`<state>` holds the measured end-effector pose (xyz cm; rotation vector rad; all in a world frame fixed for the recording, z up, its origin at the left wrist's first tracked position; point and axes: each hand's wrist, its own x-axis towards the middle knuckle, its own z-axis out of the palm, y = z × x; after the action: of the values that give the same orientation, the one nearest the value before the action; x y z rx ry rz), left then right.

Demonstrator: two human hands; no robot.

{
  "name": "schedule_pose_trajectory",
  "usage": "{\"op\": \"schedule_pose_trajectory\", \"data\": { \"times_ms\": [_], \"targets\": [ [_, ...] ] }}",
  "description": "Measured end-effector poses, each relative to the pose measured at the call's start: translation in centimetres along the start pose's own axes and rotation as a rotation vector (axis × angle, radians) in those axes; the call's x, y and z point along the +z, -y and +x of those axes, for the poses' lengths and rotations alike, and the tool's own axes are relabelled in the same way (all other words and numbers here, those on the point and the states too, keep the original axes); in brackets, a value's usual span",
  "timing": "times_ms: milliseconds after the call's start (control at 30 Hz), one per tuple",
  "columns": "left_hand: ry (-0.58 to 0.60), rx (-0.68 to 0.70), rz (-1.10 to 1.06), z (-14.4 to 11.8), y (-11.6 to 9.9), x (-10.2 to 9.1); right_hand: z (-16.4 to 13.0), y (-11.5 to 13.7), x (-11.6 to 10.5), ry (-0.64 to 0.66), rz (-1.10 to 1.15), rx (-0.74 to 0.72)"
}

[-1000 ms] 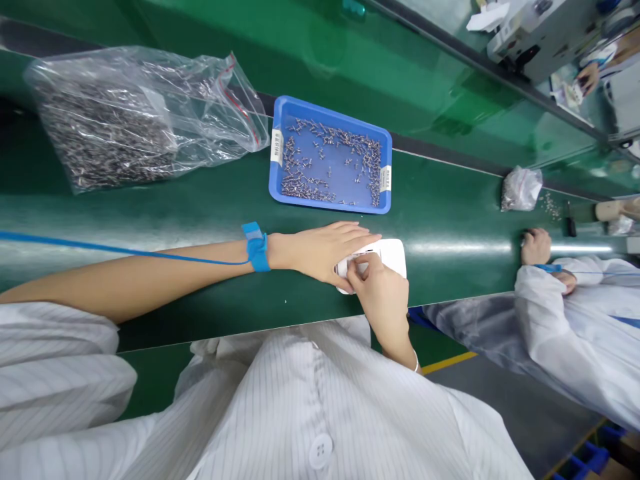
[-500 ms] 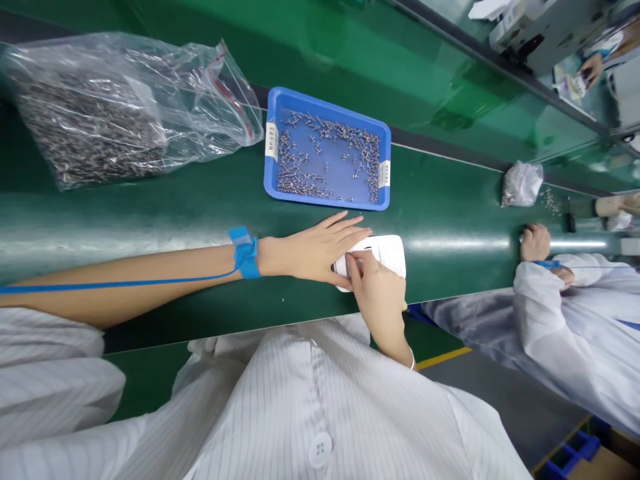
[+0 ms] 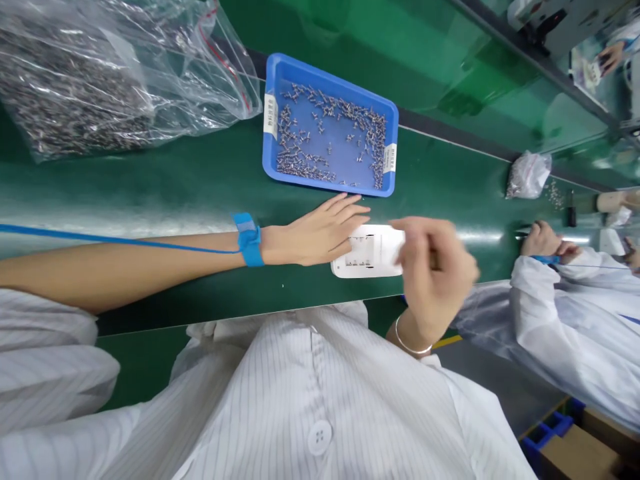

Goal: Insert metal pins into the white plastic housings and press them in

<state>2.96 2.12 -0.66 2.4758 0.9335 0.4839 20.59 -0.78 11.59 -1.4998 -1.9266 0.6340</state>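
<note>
A white plastic device (image 3: 381,253) lies on the green bench, with a recessed compartment (image 3: 361,251) facing up that shows small metal contacts. My left hand (image 3: 323,233) is open, its fingers stretched out and together, and its edge rests at the device's left end. Around that wrist is a blue strap (image 3: 249,241) with a cord. Raised over the device's right end is my right hand (image 3: 434,270), blurred by motion. Its fingers are curled in, thumb near forefinger, and whatever they hold, if anything, does not show.
Beyond my left hand stands a blue tray (image 3: 330,179) of small screws. A clear zip bag (image 3: 75,100) full of screws lies at the left. To the right a co-worker's hands (image 3: 543,240) are at the bench, near a smaller bag (image 3: 529,175) and a screwdriver (image 3: 571,208).
My right hand has lifted off the device's compartment and moved to the right, uncovering it. My left hand remains on the device's left side. The view has shifted slightly.
</note>
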Motion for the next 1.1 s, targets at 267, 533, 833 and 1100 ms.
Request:
{"op": "schedule_pose_trajectory", "data": {
  "times_ms": [267,533,833,1100],
  "targets": [
    [-0.066,-0.100,-0.009,0.1,-0.6,0.6,3.5,0.7,4.7,-0.222,0.687,0.058],
    [-0.030,-0.142,-0.027,0.5,-0.9,0.5,4.4,-0.9,6.5,-0.244,0.884,-0.054],
    [-0.036,-0.157,-0.022,0.5,-1.1,0.2,4.0,-1.2,6.3,-0.249,0.688,-0.099],
    [-0.053,-0.162,-0.023,0.4,-1.1,0.4,3.9,-2.0,6.9,-0.264,0.398,-0.090]
  ]
}}
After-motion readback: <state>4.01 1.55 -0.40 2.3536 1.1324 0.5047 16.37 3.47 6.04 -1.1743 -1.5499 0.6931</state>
